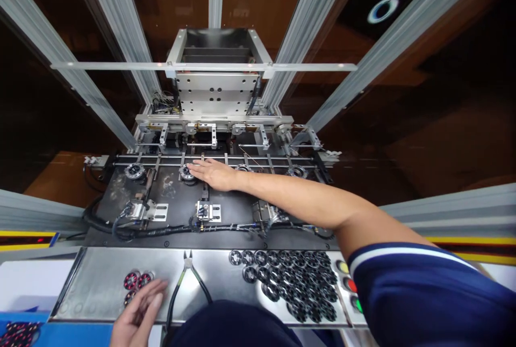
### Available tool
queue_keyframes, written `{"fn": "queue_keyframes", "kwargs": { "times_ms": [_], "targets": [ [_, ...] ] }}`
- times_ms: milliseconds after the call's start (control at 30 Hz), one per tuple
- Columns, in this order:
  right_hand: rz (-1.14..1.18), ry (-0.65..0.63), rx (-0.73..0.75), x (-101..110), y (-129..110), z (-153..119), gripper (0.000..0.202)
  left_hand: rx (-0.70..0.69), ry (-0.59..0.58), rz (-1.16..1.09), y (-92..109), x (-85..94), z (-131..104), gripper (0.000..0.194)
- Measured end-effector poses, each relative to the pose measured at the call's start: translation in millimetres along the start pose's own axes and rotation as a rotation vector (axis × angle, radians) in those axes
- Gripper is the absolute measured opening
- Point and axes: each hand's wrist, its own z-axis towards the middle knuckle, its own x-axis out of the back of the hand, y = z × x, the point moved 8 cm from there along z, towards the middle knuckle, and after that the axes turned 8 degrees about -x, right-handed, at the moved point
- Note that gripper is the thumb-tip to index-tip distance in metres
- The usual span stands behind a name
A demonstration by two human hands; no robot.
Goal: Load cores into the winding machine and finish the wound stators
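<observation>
My right hand (213,174) reaches across the machine, fingers stretched out, fingertips touching a round black part in the second ring holder (187,173) from the left. Whether anything lies under its fingers is hidden. Low in the view, my left hand (141,312) hovers by several small round cores wound in red and black (131,281), its thumb apart from the loosely bent fingers. Nothing shows in its grasp. To its right lie side cutters (188,262) with green and black handles, jaws pointing away from me.
Several black round cores (285,274) cover the right of the metal ledge (100,266). Beside them are yellow, red and green buttons (351,284). Other ring holders (135,171) stand along the machine, below metal arms (213,135). A blue tray (72,334) is at lower left.
</observation>
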Motion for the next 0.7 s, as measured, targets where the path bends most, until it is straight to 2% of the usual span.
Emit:
{"fn": "queue_keyframes", "kwargs": {
  "times_ms": [67,133,200,267,333,400,433,467,533,600,700],
  "targets": [
    [-0.014,0.009,-0.003,1,-2,2,0.052,-0.14,-0.04,0.103,32,-1.2,21,0.045],
    [-0.026,0.036,-0.006,12,-9,5,0.048,-0.345,-0.075,0.219,77,-6.3,43,0.042],
    [-0.032,0.099,-0.02,36,-18,0,0.047,-0.499,-0.091,0.286,114,-14.5,58,0.041],
    [-0.037,0.198,-0.059,68,-28,-19,0.051,-0.577,-0.113,0.304,132,-26.7,63,0.039],
    [-0.015,0.373,-0.105,100,-40,-59,0.051,-0.61,-0.178,0.315,126,-45.8,56,0.033],
    [0.075,0.663,-0.112,125,-55,-122,0.041,-0.626,-0.287,0.336,102,-70.5,41,0.025],
    [0.148,0.826,-0.092,131,-64,-158,0.035,-0.633,-0.352,0.347,86,-83.8,32,0.022],
    [0.224,0.932,-0.085,127,-72,-192,0.026,-0.643,-0.421,0.358,71,-97.4,23,0.02],
    [0.357,0.965,-0.131,99,-85,-241,0.009,-0.675,-0.566,0.384,42,-124.6,6,0.02],
    [0.435,0.908,-0.273,57,-93,-273,0.013,-0.722,-0.71,0.416,20,-150.8,-9,0.024],
    [0.455,0.85,-0.424,2,-103,-303,0.018,-0.792,-0.868,0.476,0,-183.0,-24,0.029]
  ]
}}
